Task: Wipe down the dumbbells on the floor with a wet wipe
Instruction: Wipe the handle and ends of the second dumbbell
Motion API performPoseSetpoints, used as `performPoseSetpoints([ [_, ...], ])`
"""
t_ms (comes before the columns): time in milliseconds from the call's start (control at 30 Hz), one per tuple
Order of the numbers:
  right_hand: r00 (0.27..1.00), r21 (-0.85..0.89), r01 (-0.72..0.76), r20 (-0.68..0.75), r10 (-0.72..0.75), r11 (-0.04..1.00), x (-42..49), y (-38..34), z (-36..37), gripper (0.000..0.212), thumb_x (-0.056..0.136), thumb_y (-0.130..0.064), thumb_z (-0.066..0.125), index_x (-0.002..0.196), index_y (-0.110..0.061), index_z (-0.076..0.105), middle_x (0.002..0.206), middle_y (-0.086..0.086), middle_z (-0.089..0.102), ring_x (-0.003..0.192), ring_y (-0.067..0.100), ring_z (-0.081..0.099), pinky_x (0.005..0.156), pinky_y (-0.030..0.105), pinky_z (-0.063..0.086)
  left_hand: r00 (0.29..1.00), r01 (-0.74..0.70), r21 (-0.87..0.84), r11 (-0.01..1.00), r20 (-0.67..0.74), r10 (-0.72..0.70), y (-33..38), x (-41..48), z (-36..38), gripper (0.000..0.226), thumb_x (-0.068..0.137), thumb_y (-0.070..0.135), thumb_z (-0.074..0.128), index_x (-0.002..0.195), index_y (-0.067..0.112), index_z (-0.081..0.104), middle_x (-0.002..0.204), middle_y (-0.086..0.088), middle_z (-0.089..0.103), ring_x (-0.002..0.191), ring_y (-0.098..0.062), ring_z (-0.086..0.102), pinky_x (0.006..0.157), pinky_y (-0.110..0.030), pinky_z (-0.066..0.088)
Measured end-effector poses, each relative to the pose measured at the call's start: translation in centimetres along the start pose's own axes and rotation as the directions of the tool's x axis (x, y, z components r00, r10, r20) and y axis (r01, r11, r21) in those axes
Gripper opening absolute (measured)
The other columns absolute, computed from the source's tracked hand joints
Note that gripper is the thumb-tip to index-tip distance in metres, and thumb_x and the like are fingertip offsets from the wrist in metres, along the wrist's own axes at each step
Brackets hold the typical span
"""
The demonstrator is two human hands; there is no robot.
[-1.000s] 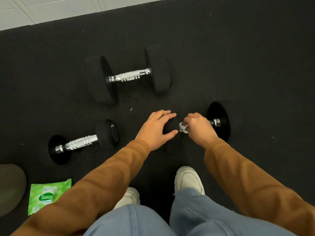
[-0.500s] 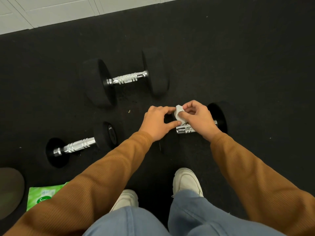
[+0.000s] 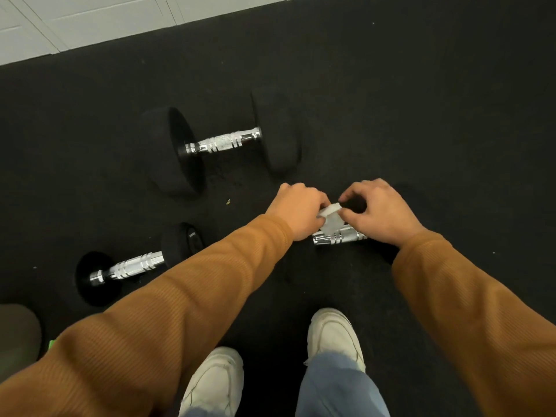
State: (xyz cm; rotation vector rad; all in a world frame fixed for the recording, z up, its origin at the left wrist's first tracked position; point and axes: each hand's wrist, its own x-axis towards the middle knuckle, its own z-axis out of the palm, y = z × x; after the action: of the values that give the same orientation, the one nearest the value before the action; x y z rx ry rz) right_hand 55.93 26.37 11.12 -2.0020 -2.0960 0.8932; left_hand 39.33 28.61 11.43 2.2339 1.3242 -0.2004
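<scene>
Three black dumbbells with chrome handles lie on the dark floor. The nearest dumbbell [image 3: 338, 237] is under my hands, with only its chrome handle showing between them. Both hands hold a small folded white wet wipe [image 3: 330, 218] just above that handle. My left hand [image 3: 298, 210] pinches its left edge, my right hand [image 3: 377, 210] its right edge. A large dumbbell [image 3: 222, 142] lies behind, and a small dumbbell [image 3: 132, 266] lies at the left.
A white skirting and wall [image 3: 90, 22] runs along the top left. My two white shoes [image 3: 334, 335] stand close below the hands. A sliver of the green wipes pack [image 3: 51, 344] and a dark rounded object [image 3: 18, 335] sit at the lower left.
My right hand left the dumbbell's handle and lifted the wipe above it. My left hand let go of the weight head and now pinches the wipe too.
</scene>
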Motion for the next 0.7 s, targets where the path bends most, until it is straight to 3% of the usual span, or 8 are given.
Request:
performPoseSetpoints([
  [133, 0.998, -0.234, 0.051, -0.027, -0.059, 0.971, 0.0, 1.6, 0.2, 0.033, 0.084, -0.038, 0.056, 0.113, -0.023, 0.061, 0.119, -0.002, 0.058, 0.123, 0.018, 0.040, 0.108, 0.037, 0.026, 0.990, -0.065, 0.248, 0.967, 0.136, 0.032, 1.0, 1.2, 0.5, 0.028, 0.093, 0.022, 0.051, 0.119, 0.025, 0.059, 0.106, 0.001, 0.064, 0.100, -0.019, 0.056, 0.097, -0.039, 0.034],
  [300, 0.995, -0.418, -0.072, -0.095, 0.035, 0.906, 0.3, 3.3, 0.9, 0.039, 0.091, -0.037, 0.048, 0.125, -0.019, 0.053, 0.130, 0.003, 0.053, 0.130, 0.022, 0.036, 0.115, 0.044, 0.014, 0.983, -0.073, 0.339, 0.938, 0.186, 0.009, 1.6, 1.7, 0.9, 0.028, 0.090, 0.020, 0.056, 0.118, 0.021, 0.057, 0.104, -0.002, 0.062, 0.099, -0.022, 0.057, 0.096, -0.039, 0.032],
  [433, 0.986, -0.427, -0.117, -0.157, 0.054, 0.897, 0.5, 3.5, 1.5, 0.040, 0.093, -0.035, 0.045, 0.127, -0.015, 0.051, 0.130, 0.006, 0.052, 0.126, 0.024, 0.041, 0.113, 0.043, 0.022, 0.987, -0.110, 0.283, 0.953, 0.144, 0.071, 1.8, 1.5, 1.0, 0.045, 0.088, 0.009, 0.054, 0.129, 0.026, 0.041, 0.100, -0.002, 0.063, 0.092, -0.024, 0.060, 0.090, -0.038, 0.035],
  [500, 0.977, -0.387, -0.137, -0.202, 0.061, 0.912, 0.5, 3.5, 1.3, 0.038, 0.093, -0.033, 0.047, 0.125, -0.013, 0.052, 0.128, 0.008, 0.053, 0.123, 0.025, 0.044, 0.110, 0.042, 0.027, 0.982, -0.142, 0.257, 0.956, 0.160, 0.103, 1.8, 1.4, 0.8, 0.040, 0.090, 0.008, 0.051, 0.123, 0.029, 0.045, 0.097, -0.002, 0.062, 0.093, -0.024, 0.059, 0.089, -0.037, 0.036],
  [600, 0.963, -0.374, -0.189, -0.250, 0.097, 0.908, 0.3, 4.1, 0.9, 0.036, 0.092, -0.034, 0.046, 0.121, -0.014, 0.054, 0.123, 0.008, 0.057, 0.121, 0.026, 0.046, 0.111, 0.044, 0.023, 0.966, -0.171, 0.291, 0.941, 0.239, 0.102, 1.8, 1.6, 0.7, 0.035, 0.093, 0.017, 0.051, 0.125, 0.028, 0.053, 0.115, -0.003, 0.060, 0.105, -0.023, 0.056, 0.093, -0.037, 0.038],
  [700, 0.966, -0.374, -0.186, -0.241, 0.099, 0.909, -0.2, 4.6, 0.9, 0.036, 0.092, -0.036, 0.045, 0.121, -0.015, 0.053, 0.122, 0.006, 0.057, 0.121, 0.025, 0.045, 0.106, 0.043, 0.029, 0.952, -0.124, 0.210, 0.970, 0.299, 0.057, 2.0, 1.8, 0.8, 0.034, 0.091, 0.029, 0.054, 0.124, 0.021, 0.058, 0.111, -0.003, 0.063, 0.097, -0.020, 0.059, 0.086, -0.033, 0.048],
])
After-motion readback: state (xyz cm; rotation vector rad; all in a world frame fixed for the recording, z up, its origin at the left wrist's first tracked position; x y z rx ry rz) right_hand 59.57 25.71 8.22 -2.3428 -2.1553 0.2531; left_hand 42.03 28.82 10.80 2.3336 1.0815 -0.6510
